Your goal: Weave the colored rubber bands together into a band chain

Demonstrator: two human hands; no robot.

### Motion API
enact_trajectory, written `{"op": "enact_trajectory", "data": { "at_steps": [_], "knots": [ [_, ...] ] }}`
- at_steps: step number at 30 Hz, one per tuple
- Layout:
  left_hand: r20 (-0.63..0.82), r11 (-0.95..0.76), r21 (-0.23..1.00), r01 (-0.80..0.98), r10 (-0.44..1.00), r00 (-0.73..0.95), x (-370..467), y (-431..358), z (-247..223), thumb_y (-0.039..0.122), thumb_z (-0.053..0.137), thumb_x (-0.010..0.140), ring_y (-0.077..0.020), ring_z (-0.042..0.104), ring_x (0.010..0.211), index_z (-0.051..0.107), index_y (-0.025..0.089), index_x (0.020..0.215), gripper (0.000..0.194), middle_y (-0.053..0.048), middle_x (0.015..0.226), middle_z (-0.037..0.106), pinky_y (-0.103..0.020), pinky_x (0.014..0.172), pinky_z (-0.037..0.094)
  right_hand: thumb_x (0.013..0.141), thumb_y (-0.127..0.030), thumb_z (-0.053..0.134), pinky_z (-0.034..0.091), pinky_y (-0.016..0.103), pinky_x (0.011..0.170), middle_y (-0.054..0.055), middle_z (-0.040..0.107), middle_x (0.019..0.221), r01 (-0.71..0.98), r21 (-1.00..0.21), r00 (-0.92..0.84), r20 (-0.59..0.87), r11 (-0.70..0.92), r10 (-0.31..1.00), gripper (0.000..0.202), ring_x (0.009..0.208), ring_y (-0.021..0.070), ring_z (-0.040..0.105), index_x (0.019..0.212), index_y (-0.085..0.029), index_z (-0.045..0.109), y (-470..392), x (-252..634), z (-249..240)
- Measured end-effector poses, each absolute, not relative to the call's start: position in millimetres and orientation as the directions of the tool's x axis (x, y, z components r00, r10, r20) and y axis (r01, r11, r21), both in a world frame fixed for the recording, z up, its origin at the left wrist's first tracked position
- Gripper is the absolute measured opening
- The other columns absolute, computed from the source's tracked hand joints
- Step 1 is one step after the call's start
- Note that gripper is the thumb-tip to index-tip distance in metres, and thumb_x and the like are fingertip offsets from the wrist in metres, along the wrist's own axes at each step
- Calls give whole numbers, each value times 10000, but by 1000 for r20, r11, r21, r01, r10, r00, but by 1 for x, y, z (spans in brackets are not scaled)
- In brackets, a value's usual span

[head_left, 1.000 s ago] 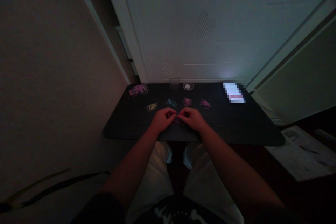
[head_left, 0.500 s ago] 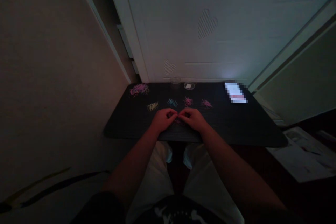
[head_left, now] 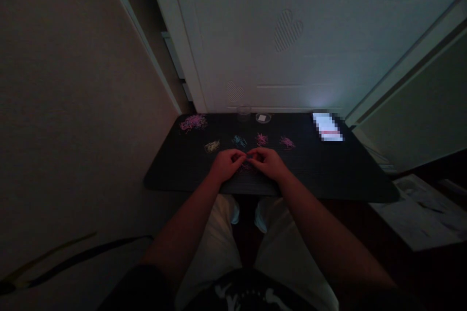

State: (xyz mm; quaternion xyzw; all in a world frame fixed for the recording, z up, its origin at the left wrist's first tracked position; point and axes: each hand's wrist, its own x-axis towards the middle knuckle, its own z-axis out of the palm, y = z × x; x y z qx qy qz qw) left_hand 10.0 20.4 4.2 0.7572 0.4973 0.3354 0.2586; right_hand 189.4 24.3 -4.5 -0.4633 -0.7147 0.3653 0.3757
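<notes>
My left hand (head_left: 226, 164) and my right hand (head_left: 268, 163) meet fingertip to fingertip above the front middle of the dark table (head_left: 317, 170). Both are pinched closed; whatever they grip is too small and dim to name. Under them lies a loose reddish pile (head_left: 246, 168) of thin pieces, partly hidden by the hands. Beyond the hands, in a row, are a yellowish pile (head_left: 212, 146), a blue pile (head_left: 239, 141), a pink pile (head_left: 261, 139) and a pinkish-purple pile (head_left: 287, 142).
A larger pink and purple pile (head_left: 193, 123) is at the back left. Along the back edge stand a clear round container (head_left: 244, 113) and a clear dish (head_left: 263, 118) with a white square. A lit phone (head_left: 328, 127) lies at the back right, before a white door (head_left: 248, 34).
The fingertips of both hands have shifted slightly, still close together over the reddish pile. The whole view has moved a little; the piles look the same.
</notes>
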Motion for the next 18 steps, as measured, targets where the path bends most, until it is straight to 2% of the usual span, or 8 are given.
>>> {"op": "enact_trajectory", "data": {
  "at_steps": [7, 14, 18],
  "knots": [
    [240, -348, 724, 596, 937, 256, 10, 22, 1, 339, 572, 794, -114, 579, 599, 694, 160, 864, 227, -18, 710, 682, -219, 567, 441, 747, -281, 589, 361, 225, 506, 8, 589, 620, 426, -828, -296, 254, 365, 921, 161, 536, 101, 476, 787, -153, 678, 25, 191, -6],
    [235, -343, 725, 597, 938, 254, 10, 23, 1, 340, 571, 793, -115, 586, 617, 691, 160, 864, 229, -19, 738, 689, -224, 598, 455, 767, -260, 554, 394, 238, 566, 27, 631, 697, 407, -820, -308, 293, 404, 905, 158, 611, 121, 525, 780, -157, 673, 27, 192, -8],
    [237, -355, 715, 603, 934, 268, 11, 22, 2, 338, 568, 796, -114, 583, 619, 695, 164, 872, 229, -17, 740, 690, -223, 598, 450, 764, -292, 575, 386, 235, 556, 24, 623, 685, 416, -815, -325, 282, 404, 903, 169, 591, 113, 512, 772, -154, 673, 27, 192, -7]
  ]
}}
